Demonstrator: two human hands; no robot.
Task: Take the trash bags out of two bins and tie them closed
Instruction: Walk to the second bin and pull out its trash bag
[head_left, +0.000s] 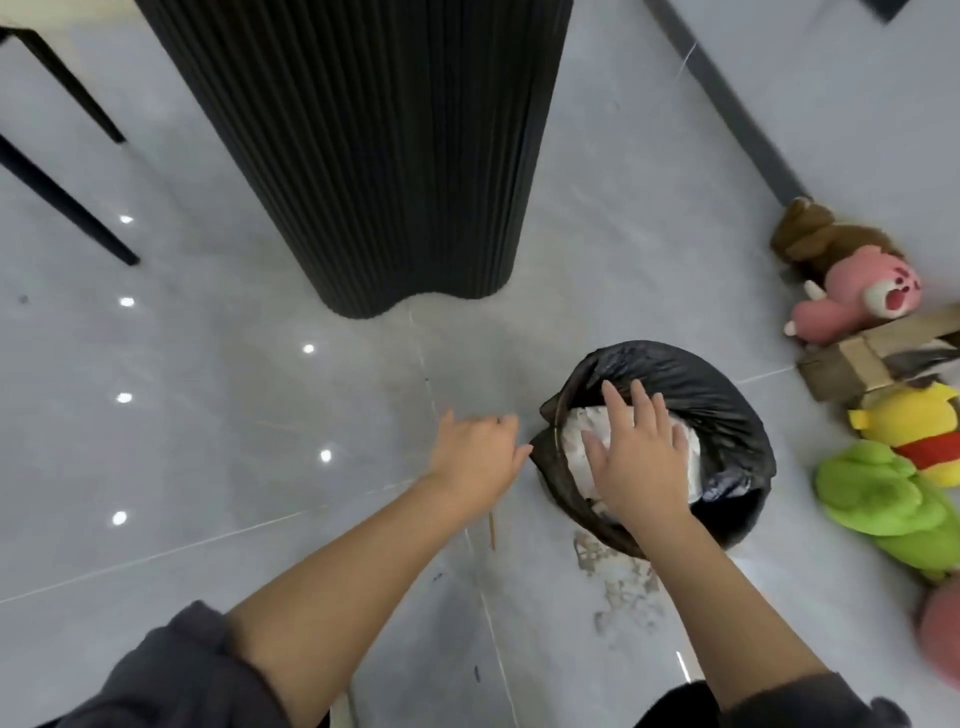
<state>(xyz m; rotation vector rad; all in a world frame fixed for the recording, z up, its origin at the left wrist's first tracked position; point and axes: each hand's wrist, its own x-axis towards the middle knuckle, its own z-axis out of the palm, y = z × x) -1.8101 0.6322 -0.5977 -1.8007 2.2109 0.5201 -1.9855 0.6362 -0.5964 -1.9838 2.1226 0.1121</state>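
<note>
trash bag: black, glossy, lined the bin, edge folded over rim | bin: round, stood upright on floor

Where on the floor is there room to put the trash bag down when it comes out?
The bare floor left of the bin, bordered by the black column and chair legs, is free. The bin's right side is crowded with plush toys and a box.

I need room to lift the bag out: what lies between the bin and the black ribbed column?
Head view: just bare grey floor with a thin tile seam lies between the bin and the column.
</note>
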